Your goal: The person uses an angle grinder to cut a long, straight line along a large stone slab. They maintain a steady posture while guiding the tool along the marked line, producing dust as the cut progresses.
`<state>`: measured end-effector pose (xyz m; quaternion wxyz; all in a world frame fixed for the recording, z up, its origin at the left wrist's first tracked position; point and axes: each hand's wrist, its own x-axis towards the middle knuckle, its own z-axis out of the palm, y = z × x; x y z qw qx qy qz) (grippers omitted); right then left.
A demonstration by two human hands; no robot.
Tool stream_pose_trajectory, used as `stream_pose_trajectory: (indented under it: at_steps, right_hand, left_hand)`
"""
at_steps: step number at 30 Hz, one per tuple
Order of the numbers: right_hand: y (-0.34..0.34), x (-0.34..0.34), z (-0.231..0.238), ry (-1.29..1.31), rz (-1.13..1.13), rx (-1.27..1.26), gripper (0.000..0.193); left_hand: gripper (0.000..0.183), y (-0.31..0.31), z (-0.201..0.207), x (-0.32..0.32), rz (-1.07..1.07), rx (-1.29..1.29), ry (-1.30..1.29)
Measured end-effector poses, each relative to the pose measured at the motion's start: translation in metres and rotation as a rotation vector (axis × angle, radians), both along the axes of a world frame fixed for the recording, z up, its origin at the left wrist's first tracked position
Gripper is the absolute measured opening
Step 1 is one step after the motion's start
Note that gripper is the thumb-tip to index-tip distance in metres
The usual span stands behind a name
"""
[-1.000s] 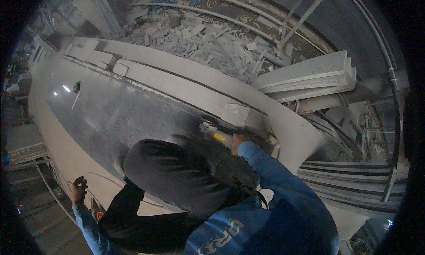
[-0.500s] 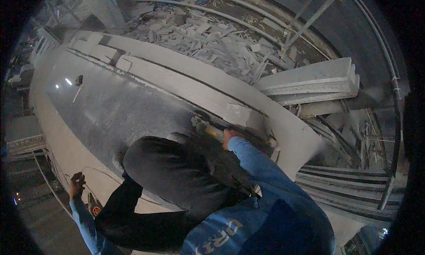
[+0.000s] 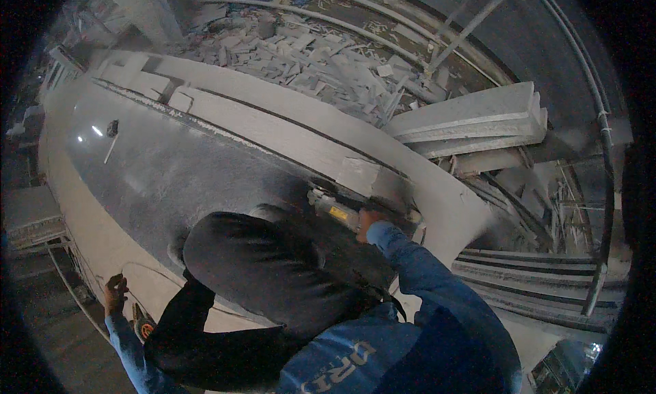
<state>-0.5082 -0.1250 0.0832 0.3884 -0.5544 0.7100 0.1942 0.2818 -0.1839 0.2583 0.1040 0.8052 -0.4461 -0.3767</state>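
Note:
My right hand [image 3: 370, 224] is wrapped round the rear of a grey angle grinder [image 3: 339, 214] with a yellow label. Its head lies at the far edge of a large dark, dusty stone slab [image 3: 198, 165]; the disc cannot be made out. Away to the left, my left hand [image 3: 116, 293] is raised past the near edge with its fingers curled together. A thin cord [image 3: 147, 266] passes close to the fingertips, and whether they hold it is unclear. My bent knee [image 3: 239, 247] rests over the slab between the hands.
Pale stone strips [image 3: 273, 131] lie along the slab's far side. Beyond are a heap of broken stone [image 3: 314, 66] and stacked thick slabs [image 3: 471, 120]. A dark lump [image 3: 113, 127] and a thin white stick [image 3: 109, 150] sit on the slab. Beside my left forearm is an orange-centred tool [image 3: 146, 330].
My right hand and the grinder have shifted right and a little nearer along the slab's edge. The view has turned slightly; my left hand keeps its curled pose.

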Motion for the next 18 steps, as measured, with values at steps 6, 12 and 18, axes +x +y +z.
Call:
stream_pose_trajectory:
  at_steps: [6, 12, 18]
  right_hand:
    - [-0.018, 0.02, -0.006, 0.006, -0.013, -0.074, 0.062]
    - [-0.039, 0.028, -0.021, 0.008, -0.025, -0.047, 0.056]
    - [-0.038, 0.032, -0.014, 0.035, -0.012, -0.038, 0.055]
  left_hand:
    - [0.043, 0.003, -0.001, -0.015, 0.087, -0.063, 0.117]
    - [0.043, -0.02, 0.01, -0.053, 0.005, -0.016, -0.046]
    - [0.041, -0.021, 0.019, -0.069, -0.026, -0.051, -0.115]
